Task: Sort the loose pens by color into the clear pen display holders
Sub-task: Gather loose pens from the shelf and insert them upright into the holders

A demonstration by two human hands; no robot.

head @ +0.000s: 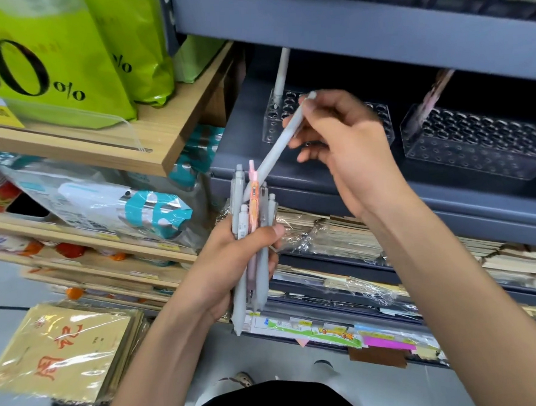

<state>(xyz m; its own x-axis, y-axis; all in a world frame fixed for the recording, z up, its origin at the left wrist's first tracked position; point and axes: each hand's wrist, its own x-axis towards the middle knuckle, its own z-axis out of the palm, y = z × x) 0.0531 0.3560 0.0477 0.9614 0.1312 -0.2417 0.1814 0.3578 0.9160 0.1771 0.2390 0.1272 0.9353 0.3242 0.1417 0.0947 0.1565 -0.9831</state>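
In front of the grey shelf point(289, 167) | left hand point(233, 266) grips the pen bundle point(253, 234) upright as stock | right hand point(347, 146) pinches one grey pen point(276, 149), angled toward the clear holder point(279, 118) with its matching pen point(281, 74).

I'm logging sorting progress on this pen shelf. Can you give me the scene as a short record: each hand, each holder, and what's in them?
left hand: grips an upright bundle of pens, mostly grey, one pink-orange
right hand: holds one grey pen, tilted, lower end at the bundle's tops
left holder: clear, one pale pen standing at its back left corner
right holder: clear, one pinkish pen leaning at its back left
support: both holders on the grey shelf
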